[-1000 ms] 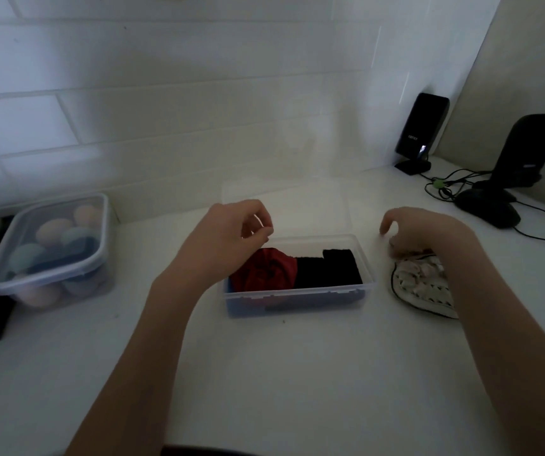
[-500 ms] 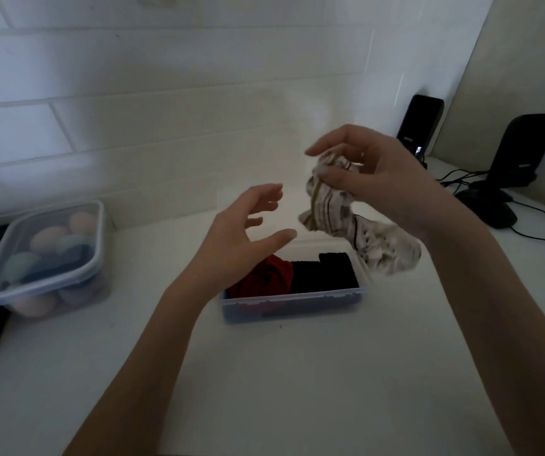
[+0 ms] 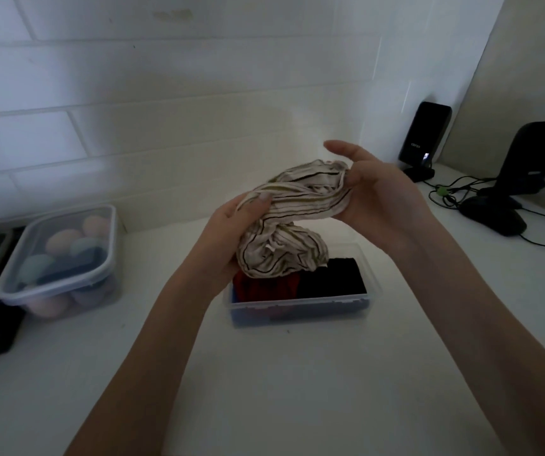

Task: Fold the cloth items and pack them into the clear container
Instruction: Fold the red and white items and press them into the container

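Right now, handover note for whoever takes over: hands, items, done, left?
Left hand and right hand: both have a grip on the striped cloth, held bunched and unfolded above the clear container.
Done: red cloth and black cloth lie side by side in the container.
Left: fold the striped cloth, pack it in.

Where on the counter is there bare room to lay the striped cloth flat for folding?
The widest bare patch is in front of the clear container, between the forearms. A narrower strip runs between it and the lidded box. The right corner is crowded: speakers and cables. Both hands hold the striped cloth.
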Tool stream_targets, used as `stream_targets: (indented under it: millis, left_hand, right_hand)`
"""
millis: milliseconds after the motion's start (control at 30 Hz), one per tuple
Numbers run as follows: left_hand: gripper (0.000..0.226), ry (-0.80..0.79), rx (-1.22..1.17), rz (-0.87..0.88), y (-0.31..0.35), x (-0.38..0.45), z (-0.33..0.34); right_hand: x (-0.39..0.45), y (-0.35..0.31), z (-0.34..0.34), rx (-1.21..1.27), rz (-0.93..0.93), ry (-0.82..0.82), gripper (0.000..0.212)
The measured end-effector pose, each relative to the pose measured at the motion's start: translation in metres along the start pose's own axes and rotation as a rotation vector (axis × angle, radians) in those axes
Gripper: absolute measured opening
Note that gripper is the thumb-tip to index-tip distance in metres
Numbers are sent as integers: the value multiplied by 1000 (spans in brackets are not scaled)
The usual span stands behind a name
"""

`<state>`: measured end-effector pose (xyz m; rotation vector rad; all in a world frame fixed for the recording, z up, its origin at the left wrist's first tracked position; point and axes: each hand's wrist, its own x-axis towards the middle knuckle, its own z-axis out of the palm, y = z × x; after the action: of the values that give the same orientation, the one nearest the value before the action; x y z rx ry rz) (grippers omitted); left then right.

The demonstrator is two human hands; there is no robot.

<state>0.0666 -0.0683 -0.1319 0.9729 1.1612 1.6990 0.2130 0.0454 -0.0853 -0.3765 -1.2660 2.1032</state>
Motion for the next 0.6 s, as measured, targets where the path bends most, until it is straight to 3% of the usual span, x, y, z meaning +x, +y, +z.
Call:
stream_targets:
  millis: [133,233,433,533,600]
  left_hand:
    - [32,-64,-295,-75,4,-3,-4]
    - [47,-72,-405,-6,9,-1,-18]
    - [69,-95,-176,58,6,-1,-16]
    - [65,-131,-125,109,7,-3,-12]
    - [58,-161,-129,124,7,-5,-12]
  right_hand:
    - [0,4,1,-65,90,-32,30]
    - [-1,4,2,-325,130,8,19]
    - [-5,18,13,-900,259,-89,50]
    - [-5,26,11,-984,227,-123,53]
    - [-3,26,10,-879,291,-113,60]
